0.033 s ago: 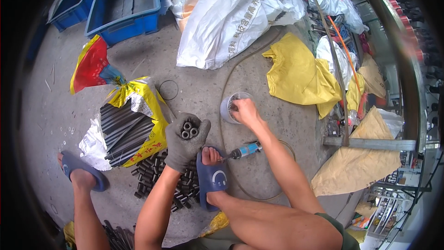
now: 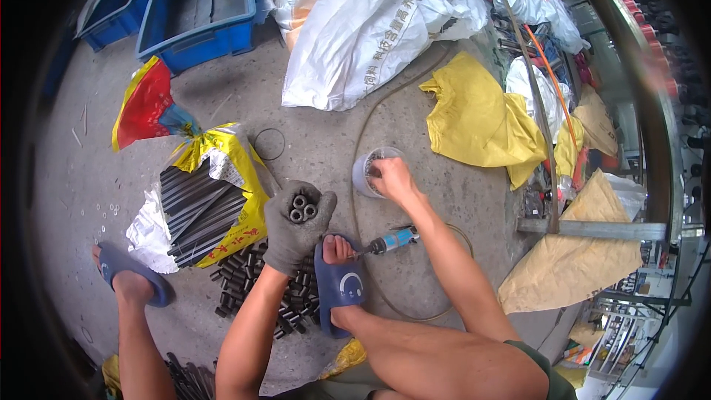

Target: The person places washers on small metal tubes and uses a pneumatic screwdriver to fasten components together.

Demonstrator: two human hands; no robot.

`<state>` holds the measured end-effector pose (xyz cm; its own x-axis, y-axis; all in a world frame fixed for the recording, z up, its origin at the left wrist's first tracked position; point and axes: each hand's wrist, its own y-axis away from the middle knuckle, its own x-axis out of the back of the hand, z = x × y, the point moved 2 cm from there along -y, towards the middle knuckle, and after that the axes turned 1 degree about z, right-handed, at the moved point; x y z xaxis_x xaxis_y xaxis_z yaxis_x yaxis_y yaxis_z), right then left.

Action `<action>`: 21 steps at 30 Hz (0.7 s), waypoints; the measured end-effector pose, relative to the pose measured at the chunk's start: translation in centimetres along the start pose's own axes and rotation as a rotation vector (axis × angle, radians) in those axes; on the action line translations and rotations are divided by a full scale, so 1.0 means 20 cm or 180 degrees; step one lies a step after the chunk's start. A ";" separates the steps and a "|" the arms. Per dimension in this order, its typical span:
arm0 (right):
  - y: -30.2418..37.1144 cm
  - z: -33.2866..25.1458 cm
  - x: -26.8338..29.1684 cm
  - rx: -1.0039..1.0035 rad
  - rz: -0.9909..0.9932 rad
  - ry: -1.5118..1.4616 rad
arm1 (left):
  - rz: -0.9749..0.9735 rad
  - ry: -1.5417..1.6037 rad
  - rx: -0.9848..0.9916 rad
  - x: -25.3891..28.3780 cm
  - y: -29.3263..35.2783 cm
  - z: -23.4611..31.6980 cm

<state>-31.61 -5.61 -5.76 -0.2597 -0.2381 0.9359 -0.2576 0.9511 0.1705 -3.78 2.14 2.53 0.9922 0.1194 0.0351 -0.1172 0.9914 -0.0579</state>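
My left hand (image 2: 287, 241), in a grey glove, is closed around three short dark tubes (image 2: 298, 215), their round open ends facing up. Below that hand lies a heap of similar short black tubes (image 2: 241, 281). My bare right hand (image 2: 392, 180) reaches over the rim into a small whitish bucket (image 2: 360, 175). Small greyish parts show inside the bucket around my fingertips. Those fingers are bent down among the parts, and whatever they pinch is hidden. A blue air tool (image 2: 392, 241) rests beside my right foot, between my two arms.
Long black rods (image 2: 200, 207) lie in a torn yellow sack at the left. A thin hose (image 2: 356, 126) loops over the floor. Blue crates (image 2: 196, 52), a white woven sack (image 2: 333, 67) and a yellow sack (image 2: 478, 118) lie farther off. A metal frame (image 2: 592, 229) stands right.
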 end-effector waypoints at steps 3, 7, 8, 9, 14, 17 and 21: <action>0.00 -0.05 0.02 -0.0014 0.0045 -0.0348 | 0.0028 -0.0092 -0.0059 0.01 0.00 -0.02; -0.01 -0.06 0.02 -0.0338 0.0051 -0.0533 | -0.0006 -0.0179 -0.0023 0.00 0.01 -0.01; -0.01 -0.07 0.02 -0.0378 0.0103 -0.0604 | -0.0008 -0.0182 -0.0030 0.00 0.01 -0.01; -0.01 -0.06 0.02 -0.0387 0.0108 -0.0603 | -0.0006 -0.0201 -0.0059 -0.01 0.01 -0.01; -0.02 -0.05 -0.02 -0.0161 0.0192 -0.0359 | -0.0097 -0.0203 -0.0014 -0.04 0.01 0.01; -0.04 -0.07 -0.03 -0.0263 0.0083 -0.0399 | -0.0115 -0.0147 0.0006 -0.03 0.02 0.02; -0.04 -0.05 -0.04 -0.0175 0.0144 -0.0123 | -0.0156 -0.0158 -0.0066 -0.02 0.03 0.05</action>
<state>-30.20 -6.03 -6.36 -0.3059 -0.2010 0.9306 -0.1937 0.9702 0.1459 -4.30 2.72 3.52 0.9934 0.0738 0.0880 -0.0672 0.9949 -0.0756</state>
